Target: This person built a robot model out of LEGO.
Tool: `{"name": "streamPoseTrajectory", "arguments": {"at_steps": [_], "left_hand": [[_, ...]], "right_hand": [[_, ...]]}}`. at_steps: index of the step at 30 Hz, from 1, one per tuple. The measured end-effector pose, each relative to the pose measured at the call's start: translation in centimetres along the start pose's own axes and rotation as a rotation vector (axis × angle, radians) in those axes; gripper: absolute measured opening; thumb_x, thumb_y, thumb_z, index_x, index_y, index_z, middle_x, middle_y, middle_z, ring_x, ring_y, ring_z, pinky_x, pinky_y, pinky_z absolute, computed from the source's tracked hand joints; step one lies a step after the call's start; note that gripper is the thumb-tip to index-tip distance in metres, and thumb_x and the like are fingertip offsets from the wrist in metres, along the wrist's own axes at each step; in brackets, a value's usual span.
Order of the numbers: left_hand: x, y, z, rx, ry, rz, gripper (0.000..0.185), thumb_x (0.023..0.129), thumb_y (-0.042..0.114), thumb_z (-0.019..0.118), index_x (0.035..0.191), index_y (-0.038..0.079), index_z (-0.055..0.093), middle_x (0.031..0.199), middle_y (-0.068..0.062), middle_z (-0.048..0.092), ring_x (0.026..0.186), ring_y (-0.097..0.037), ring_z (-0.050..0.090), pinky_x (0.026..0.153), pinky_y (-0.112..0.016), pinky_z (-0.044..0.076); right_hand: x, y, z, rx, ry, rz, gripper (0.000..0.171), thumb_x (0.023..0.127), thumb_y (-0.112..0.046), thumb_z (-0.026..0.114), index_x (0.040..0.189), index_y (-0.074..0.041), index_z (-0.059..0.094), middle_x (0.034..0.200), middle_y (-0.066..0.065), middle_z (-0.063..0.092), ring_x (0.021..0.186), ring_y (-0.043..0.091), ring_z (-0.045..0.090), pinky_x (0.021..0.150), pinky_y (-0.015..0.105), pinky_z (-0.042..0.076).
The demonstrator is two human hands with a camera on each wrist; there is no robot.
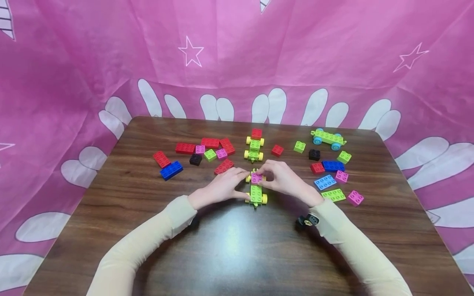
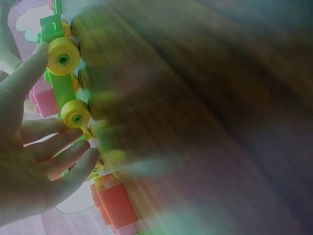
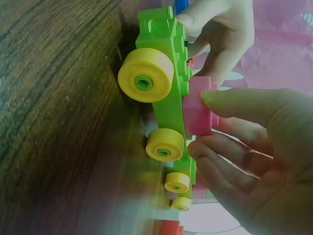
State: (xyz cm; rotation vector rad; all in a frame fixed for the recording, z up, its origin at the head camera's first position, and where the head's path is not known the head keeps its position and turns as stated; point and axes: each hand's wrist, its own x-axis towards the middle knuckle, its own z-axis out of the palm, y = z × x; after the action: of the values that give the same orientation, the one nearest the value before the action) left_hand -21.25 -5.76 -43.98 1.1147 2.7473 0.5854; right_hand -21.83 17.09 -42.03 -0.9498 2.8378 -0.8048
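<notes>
A lime-green toy wagon base (image 1: 256, 193) with yellow wheels stands on the table between both hands. My left hand (image 1: 223, 186) grips it from the left side, thumb by a near wheel (image 2: 63, 56) and fingers toward the far wheel. My right hand (image 1: 284, 177) pinches a pink 2x2 brick (image 3: 196, 106) between thumb and fingers. The brick sits against the studs at the wagon's far end, level in the right wrist view, with bare studs beside it. Just beyond stands a second green wagon (image 1: 254, 153) with yellow wheels and a red brick (image 1: 256, 133) at its far end.
Red bricks (image 1: 210, 143), a blue brick (image 1: 171, 170) and several small ones lie to the left. On the right are a blue-wheeled green wagon (image 1: 327, 138), a light-blue brick (image 1: 325, 182), a lime brick (image 1: 333, 195) and pink bricks (image 1: 356, 198). A pink curtain (image 1: 237, 61) hangs behind the table.
</notes>
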Motion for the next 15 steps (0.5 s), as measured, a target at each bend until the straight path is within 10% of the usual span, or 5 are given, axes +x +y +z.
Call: {"name": "streamPoseTrajectory", "arguments": {"at_steps": [15], "left_hand": [[-0.15,0.22,-0.21,-0.01,-0.015,-0.012,0.079,0.082,0.048,0.077,0.141,0.001,0.053,0.139,-0.014,0.058,0.129,-0.029,0.054,0.11,-0.042,0.045]], "right_hand": [[-0.47,0.09,-0.01,0.067,0.02,0.082,0.028,0.08,-0.022,0.083,0.104,-0.01,0.075,0.099,0.004,0.076,0.094,0.019,0.072,0.084,0.037,0.06]]}}
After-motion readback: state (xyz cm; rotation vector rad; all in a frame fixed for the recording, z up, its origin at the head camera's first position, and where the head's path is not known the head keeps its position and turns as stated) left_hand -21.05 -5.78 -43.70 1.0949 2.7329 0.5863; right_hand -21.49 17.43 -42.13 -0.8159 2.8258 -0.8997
